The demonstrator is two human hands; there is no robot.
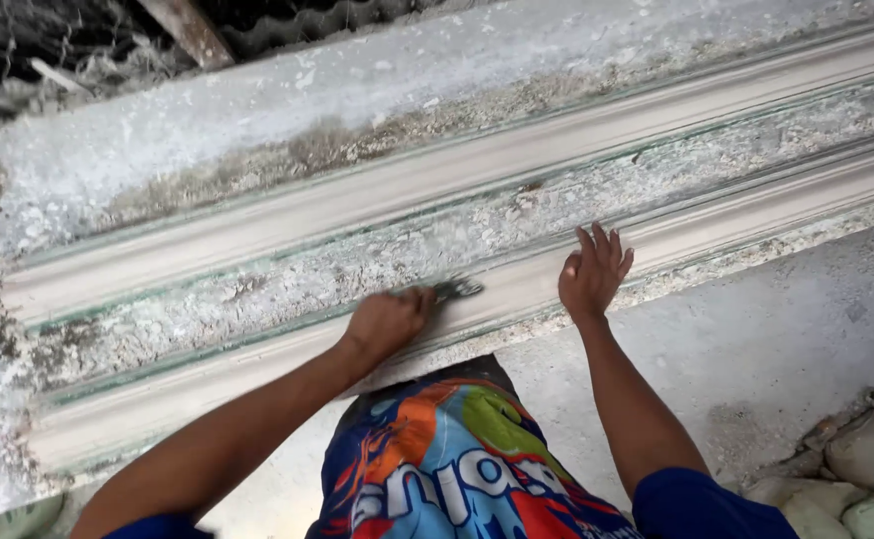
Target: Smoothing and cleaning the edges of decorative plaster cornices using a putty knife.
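Bare forearms, blue short sleeves (691, 499) — shorts (457, 464) brightly printed in orange, green, blue.

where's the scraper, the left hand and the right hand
scraper (459, 288): head view, on its metal blade
left hand (389, 321): head view, back of the fist
right hand (591, 274): head view, back of the hand

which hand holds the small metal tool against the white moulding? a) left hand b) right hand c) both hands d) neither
a: the left hand grips the metal tool on the moulding, while the right hand rests open-fingered on it.
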